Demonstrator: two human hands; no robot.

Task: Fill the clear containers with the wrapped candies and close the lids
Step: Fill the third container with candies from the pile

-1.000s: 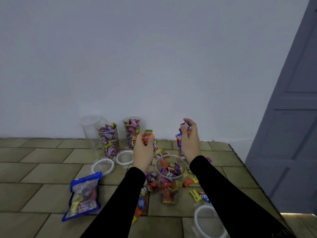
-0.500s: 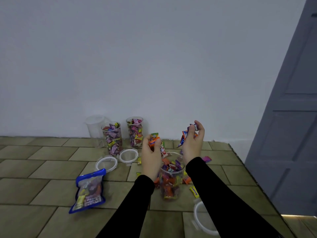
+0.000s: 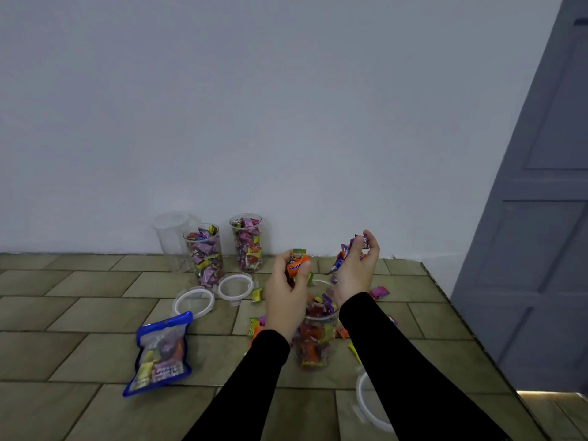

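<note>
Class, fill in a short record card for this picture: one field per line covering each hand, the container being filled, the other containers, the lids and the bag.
Left hand: grips orange-wrapped candies
Right hand: grips a bunch of candies
Container being filled: between the wrists, open, mostly full
Filled containers by wall: two, no lids on
Empty container: far left, by wall
Loose lids: three on the floor
Blue bag: lying on the tiles, left
</note>
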